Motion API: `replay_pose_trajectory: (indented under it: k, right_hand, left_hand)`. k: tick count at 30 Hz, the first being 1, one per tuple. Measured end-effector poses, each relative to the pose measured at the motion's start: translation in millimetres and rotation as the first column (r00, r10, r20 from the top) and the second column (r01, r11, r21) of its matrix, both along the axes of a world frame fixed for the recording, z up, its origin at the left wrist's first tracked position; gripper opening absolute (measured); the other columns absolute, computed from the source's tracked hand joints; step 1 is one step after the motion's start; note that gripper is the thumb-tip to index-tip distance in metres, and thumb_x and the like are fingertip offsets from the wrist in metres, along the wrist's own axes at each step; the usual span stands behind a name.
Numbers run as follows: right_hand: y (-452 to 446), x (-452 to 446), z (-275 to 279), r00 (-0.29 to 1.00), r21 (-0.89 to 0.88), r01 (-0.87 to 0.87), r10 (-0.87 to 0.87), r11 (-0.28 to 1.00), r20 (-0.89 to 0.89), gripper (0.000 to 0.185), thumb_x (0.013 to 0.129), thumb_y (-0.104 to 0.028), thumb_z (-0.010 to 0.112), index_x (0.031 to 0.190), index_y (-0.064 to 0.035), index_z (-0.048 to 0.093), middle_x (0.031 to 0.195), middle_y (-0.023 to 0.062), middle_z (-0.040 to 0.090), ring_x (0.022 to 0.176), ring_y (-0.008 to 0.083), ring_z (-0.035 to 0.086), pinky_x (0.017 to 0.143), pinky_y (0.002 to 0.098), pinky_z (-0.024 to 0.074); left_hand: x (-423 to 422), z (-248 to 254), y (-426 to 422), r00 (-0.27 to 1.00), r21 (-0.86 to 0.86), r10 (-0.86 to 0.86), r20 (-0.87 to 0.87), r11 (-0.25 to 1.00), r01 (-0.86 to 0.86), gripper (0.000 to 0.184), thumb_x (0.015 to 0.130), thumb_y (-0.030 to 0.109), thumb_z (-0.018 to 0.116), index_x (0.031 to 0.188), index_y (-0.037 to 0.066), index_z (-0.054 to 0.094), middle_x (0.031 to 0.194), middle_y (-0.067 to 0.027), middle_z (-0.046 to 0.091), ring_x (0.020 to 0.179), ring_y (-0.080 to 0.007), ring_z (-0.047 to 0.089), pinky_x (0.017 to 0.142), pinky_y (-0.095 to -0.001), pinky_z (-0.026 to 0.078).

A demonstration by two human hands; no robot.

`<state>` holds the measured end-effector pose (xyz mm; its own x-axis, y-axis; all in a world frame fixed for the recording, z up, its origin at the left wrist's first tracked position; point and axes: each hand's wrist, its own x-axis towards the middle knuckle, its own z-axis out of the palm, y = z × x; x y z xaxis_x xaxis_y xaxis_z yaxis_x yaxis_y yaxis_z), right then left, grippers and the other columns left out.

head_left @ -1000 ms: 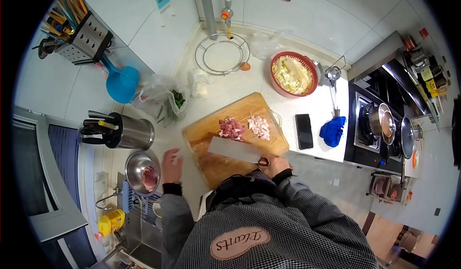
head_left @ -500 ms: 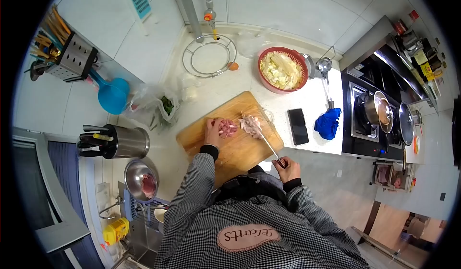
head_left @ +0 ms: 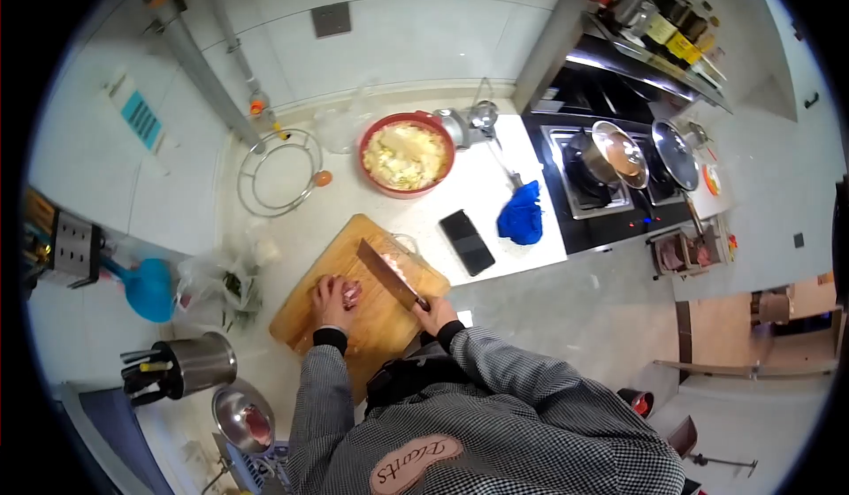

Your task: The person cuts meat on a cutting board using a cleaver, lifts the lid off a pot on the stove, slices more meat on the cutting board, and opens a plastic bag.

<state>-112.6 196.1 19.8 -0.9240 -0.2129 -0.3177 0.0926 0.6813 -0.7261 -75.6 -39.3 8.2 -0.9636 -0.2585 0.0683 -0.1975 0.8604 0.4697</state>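
Note:
My right hand (head_left: 435, 316) is closed round the handle of a wide cleaver (head_left: 387, 274), whose blade lies over the wooden cutting board (head_left: 301, 316). Pale chopped meat (head_left: 397, 268) shows beside the blade, partly hidden by it. On the board's left half, my left hand (head_left: 332, 302) has its fingers curled over a small pile of red chopped meat (head_left: 351, 294). A black phone (head_left: 467, 242) lies on the counter to the right of the board.
A red basket of cut cabbage (head_left: 406, 155) stands behind the board. To the left are a plastic bag with greens (head_left: 234, 288), a knife block (head_left: 193, 364) and a steel bowl with meat (head_left: 243, 416). A pot (head_left: 613, 154) sits on the stove at right.
The view has swung to the right. My left hand has come from beside the board onto the red meat. The cleaver has moved from the board's front, past the pale meat's edge, to lie beside it.

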Motion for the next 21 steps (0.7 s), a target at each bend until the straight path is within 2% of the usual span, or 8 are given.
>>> replay_pose_trajectory:
  k: [4, 6, 9, 11, 14, 16, 18, 21]
  right_hand:
    - [-3.4, 3.9, -0.7, 0.998, -0.032, -0.037, 0.036, 0.999, -0.044, 0.031, 0.08, -0.029, 0.058, 0.089, 0.0003, 0.063, 0.076, 0.0225, 0.063, 0.072, 0.0367, 0.062, 0.064, 0.0413, 0.0485]
    - [-7.2, 8.3, 1.2, 0.997, -0.05, -0.015, 0.011, 0.999, -0.072, 0.031, 0.079, -0.028, 0.058, 0.079, 0.0035, 0.06, 0.066, 0.0218, 0.058, 0.061, 0.0339, 0.059, 0.056, 0.0393, 0.0451]
    - [-5.6, 13.9, 11.7, 0.994, -0.067, -0.089, 0.084, 0.994, -0.069, 0.032, 0.078, -0.028, 0.057, 0.071, 0.0034, 0.056, 0.058, 0.0205, 0.053, 0.054, 0.0341, 0.054, 0.052, 0.0404, 0.0404]
    - [-5.9, 18.8, 15.6, 0.991, -0.08, -0.126, 0.121, 0.989, -0.062, 0.032, 0.077, -0.029, 0.057, 0.071, 0.0031, 0.056, 0.058, 0.0205, 0.053, 0.054, 0.0346, 0.054, 0.052, 0.0405, 0.0407]
    - [-8.0, 25.3, 20.5, 0.979, -0.085, -0.204, 0.202, 0.975, -0.032, 0.034, 0.078, -0.03, 0.058, 0.072, 0.0028, 0.056, 0.059, 0.0202, 0.053, 0.055, 0.0341, 0.055, 0.053, 0.0403, 0.0418]
    - [-14.6, 25.7, 17.8, 0.98, -0.068, -0.177, 0.169, 0.982, -0.101, 0.033, 0.078, -0.031, 0.058, 0.074, 0.0011, 0.057, 0.06, 0.0197, 0.055, 0.057, 0.0346, 0.057, 0.054, 0.0402, 0.0434]
    - [-18.5, 19.7, 18.5, 0.983, -0.048, -0.167, 0.162, 0.985, -0.085, 0.031, 0.078, -0.031, 0.058, 0.078, -0.0004, 0.058, 0.064, 0.0202, 0.058, 0.062, 0.0368, 0.058, 0.058, 0.0426, 0.0451]
    - [-31.9, 11.1, 18.6, 0.979, 0.02, -0.159, 0.16, 0.987, -0.124, 0.029, 0.079, -0.031, 0.057, 0.08, -0.0017, 0.058, 0.068, 0.021, 0.06, 0.066, 0.0381, 0.06, 0.06, 0.0445, 0.0464]
  left_hand:
    - [8.4, 1.4, -9.9, 0.996, 0.152, -0.084, -0.033, 0.984, 0.088, 0.056, 0.057, 0.007, 0.069, 0.11, 0.013, 0.052, 0.123, -0.0098, 0.04, 0.114, -0.0328, 0.037, 0.096, -0.0421, 0.033]
    - [14.1, 10.6, -11.2, 0.998, 0.474, -0.069, 0.007, 0.879, 0.057, 0.061, 0.061, 0.005, 0.068, 0.118, 0.01, 0.049, 0.131, -0.0115, 0.036, 0.119, -0.0358, 0.035, 0.099, -0.0409, 0.034]
    - [30.7, 8.7, -5.4, 0.999, 0.315, -0.032, -0.031, 0.948, 0.04, 0.067, 0.063, 0.006, 0.067, 0.126, 0.011, 0.044, 0.132, -0.0158, 0.035, 0.12, -0.0373, 0.035, 0.099, -0.0403, 0.034]
    - [43.7, 9.9, 4.4, 0.968, 0.256, 0.252, -0.01, 0.936, -0.242, 0.075, 0.066, 0.008, 0.067, 0.133, 0.008, 0.035, 0.132, -0.0208, 0.033, 0.121, -0.0374, 0.035, 0.1, -0.04, 0.034]
    - [56.1, -3.8, 13.3, 0.925, 0.223, 0.345, 0.158, 0.9, -0.374, 0.081, 0.066, 0.01, 0.067, 0.136, 0.002, 0.026, 0.131, -0.0245, 0.032, 0.12, -0.0375, 0.036, 0.1, -0.0384, 0.035]
    - [56.9, -2.0, 14.5, 0.946, 0.343, 0.299, 0.124, 0.882, -0.324, 0.083, 0.066, 0.009, 0.068, 0.135, -0.003, 0.024, 0.129, -0.0249, 0.034, 0.118, -0.038, 0.038, 0.099, -0.0378, 0.035]
    - [57.1, -2.2, 15.6, 0.874, 0.491, 0.479, 0.081, 0.744, -0.453, 0.084, 0.067, 0.011, 0.071, 0.136, -0.001, 0.025, 0.128, -0.0245, 0.035, 0.116, -0.0372, 0.04, 0.099, -0.0386, 0.035]
    - [48.7, -4.3, 11.4, 0.858, 0.456, 0.489, 0.156, 0.735, -0.502, 0.084, 0.068, 0.012, 0.071, 0.137, 0.0, 0.024, 0.126, -0.023, 0.035, 0.116, -0.0357, 0.041, 0.097, -0.0384, 0.037]
